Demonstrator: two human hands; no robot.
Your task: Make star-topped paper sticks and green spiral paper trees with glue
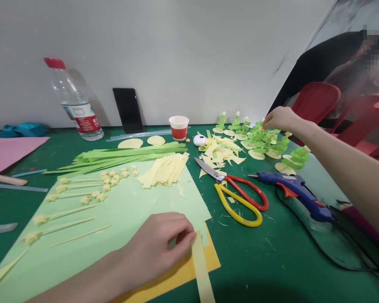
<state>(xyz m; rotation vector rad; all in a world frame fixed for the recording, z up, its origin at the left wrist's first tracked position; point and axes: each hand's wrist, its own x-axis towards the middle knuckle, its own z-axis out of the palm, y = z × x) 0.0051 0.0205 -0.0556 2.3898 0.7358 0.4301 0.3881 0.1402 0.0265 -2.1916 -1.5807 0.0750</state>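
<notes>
Paper strip (200, 261): could crease under too hard a pinch, or tear if tugged sideways. Lies pinched at its far end between thumb and forefinger of left hand (162, 240), trailing nearward across orange sheet (177, 273). With right hand (281, 118), could topple paper plants (260, 141) through careless brushing; cannot tell whether grasping or released.
</notes>
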